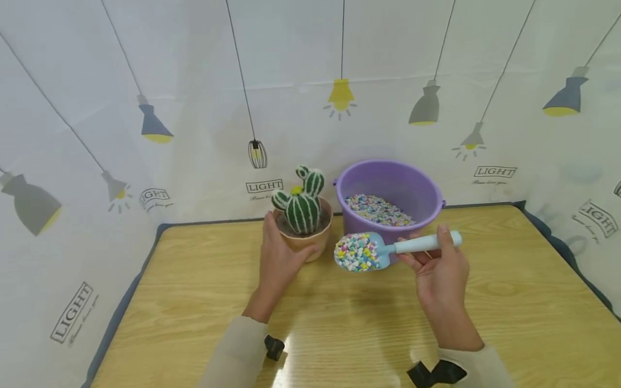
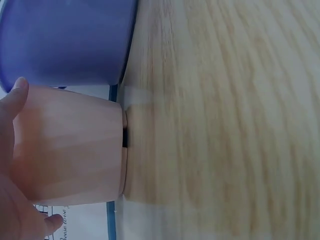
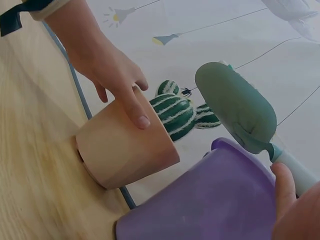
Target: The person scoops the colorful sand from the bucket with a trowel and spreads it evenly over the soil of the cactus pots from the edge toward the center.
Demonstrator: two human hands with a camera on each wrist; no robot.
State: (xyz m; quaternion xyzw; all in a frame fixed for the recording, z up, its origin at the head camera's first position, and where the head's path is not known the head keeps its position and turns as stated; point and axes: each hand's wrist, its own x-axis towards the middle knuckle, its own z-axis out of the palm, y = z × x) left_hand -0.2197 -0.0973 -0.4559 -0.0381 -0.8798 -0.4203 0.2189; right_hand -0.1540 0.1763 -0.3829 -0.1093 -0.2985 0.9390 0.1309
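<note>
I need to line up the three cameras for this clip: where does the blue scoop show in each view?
Head: the blue scoop sits centre right, heaped with coloured pebbles, handle gripped by the right hand.
Left wrist: not in it.
Right wrist: the scoop's underside fills the upper right, handle running down to the right edge.
Shared landmark: the purple bucket, top left in the left wrist view, bottom right in the right wrist view.

Wooden table, lamp-printed white backdrop behind.
</note>
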